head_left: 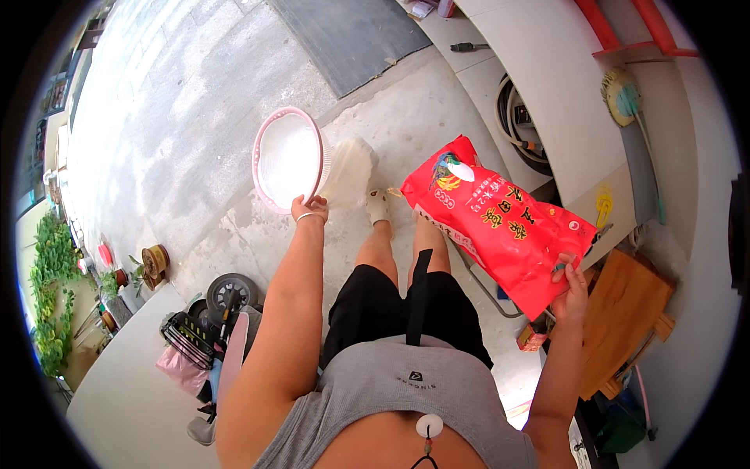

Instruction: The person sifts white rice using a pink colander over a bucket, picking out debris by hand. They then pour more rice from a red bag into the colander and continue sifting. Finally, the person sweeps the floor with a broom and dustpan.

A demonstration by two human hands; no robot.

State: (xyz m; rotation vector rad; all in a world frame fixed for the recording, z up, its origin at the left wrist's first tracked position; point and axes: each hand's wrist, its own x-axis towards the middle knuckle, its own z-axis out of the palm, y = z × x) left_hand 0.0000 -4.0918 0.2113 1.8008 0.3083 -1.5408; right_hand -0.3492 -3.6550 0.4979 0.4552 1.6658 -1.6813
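Note:
My left hand (310, 208) is closed on the lower rim of a round, pink-edged plastic basket (266, 205) with a white inside, held out to the left. A pale see-through plastic bag (353, 168) is just right of the basket; whether my fingers also hold it I cannot tell. On the right, a large red printed sack (488, 215) is gripped at its near corner by my right hand (570, 289). The sack slants from upper left to lower right and hides part of what is behind it. A thin metal frame (500, 309) shows beneath its lower edge.
Far right, a brush with a long handle (623, 98) leans by the wall. A coiled hose (512, 117) hangs near the white cabinet (531, 59). A wooden stool (621, 316) stands near right. A dark wheel (232, 291) and bags are at left, with potted plants beyond.

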